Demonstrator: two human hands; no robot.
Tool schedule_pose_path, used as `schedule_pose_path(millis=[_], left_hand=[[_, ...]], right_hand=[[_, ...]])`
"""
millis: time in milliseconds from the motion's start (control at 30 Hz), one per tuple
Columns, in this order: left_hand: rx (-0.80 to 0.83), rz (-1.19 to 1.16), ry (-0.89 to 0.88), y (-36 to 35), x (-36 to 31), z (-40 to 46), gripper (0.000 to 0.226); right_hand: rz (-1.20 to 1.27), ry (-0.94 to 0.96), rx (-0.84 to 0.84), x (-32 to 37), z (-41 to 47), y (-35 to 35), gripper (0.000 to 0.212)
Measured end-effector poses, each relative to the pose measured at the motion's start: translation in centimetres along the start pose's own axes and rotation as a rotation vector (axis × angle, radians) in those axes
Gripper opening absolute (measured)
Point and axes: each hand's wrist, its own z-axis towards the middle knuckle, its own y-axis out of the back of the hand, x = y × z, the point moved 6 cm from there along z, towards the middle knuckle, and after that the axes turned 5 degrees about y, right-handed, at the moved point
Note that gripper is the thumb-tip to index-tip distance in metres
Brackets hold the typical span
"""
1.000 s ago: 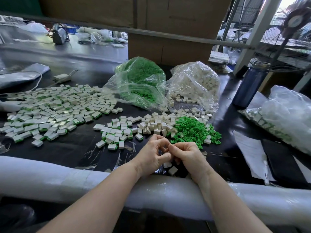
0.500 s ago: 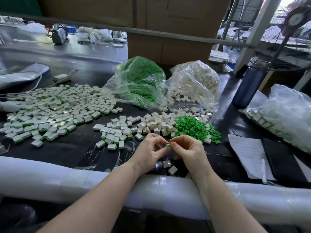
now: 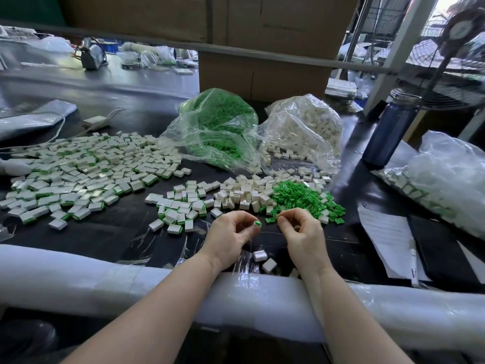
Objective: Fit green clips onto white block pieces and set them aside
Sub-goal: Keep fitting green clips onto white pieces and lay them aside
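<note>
my left hand point(image 3: 231, 239) pinches a small white block piece point(image 3: 256, 224) between thumb and fingertips, its green clip edge turned up and to the right, toward my other hand. the piece is too small to tell its long axis for certain. my right hand point(image 3: 301, 236) sits just beside it, apart from it, fingers curled in with thumb and forefinger pressed together; i cannot tell whether they pinch anything. just beyond my right fingertips lies the loose heap of green clips point(image 3: 301, 198), and left of that, beyond my left fingertips, a heap of bare white blocks point(image 3: 244, 193). farther out to the left of my left hand spreads the wide field of finished pieces point(image 3: 78, 174), lying flat with green edges showing. below my fingers, between my wrists, two white blocks point(image 3: 263, 260) rest on the dark table point(image 3: 118, 227).
</note>
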Motion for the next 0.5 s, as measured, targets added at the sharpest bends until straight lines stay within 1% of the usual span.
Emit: schedule_pose_path(millis=[100, 133, 200, 267, 300, 400, 500], left_hand=[[-0.08, -0.015, 0.042, 0.5, 0.4, 0.1, 0.021], [-0.133, 0.003, 0.046, 0.8, 0.5, 0.1, 0.022], [-0.266, 0.063, 0.053, 1.8, 0.8, 0.1, 0.025], [-0.353, 0.105, 0.076, 2.5, 1.1, 0.1, 0.03], [-0.362, 0.121, 0.093, 2.6, 1.2, 0.1, 0.034], [-0.316, 0.22, 0.132, 2.2, 1.4, 0.2, 0.048], [-0.279, 0.293, 0.162, 1.7, 1.5, 0.2, 0.055]], right_hand=[[-0.187, -0.083, -0.209, -1.2, 0.3, 1.8, 0.01], [-0.254, -0.124, -0.264, -1.6, 0.3, 2.4, 0.012], [-0.356, -0.227, -0.322, -2.3, 0.2, 3.2, 0.02], [-0.405, -0.313, -0.325, -2.8, 0.2, 3.6, 0.031], [-0.42, -0.339, -0.311, -3.0, 0.3, 3.6, 0.037], [-0.515, -0.372, -0.217, -3.0, 0.4, 3.1, 0.055], [-0.605, -0.395, -0.138, -3.1, 0.4, 2.6, 0.064]])
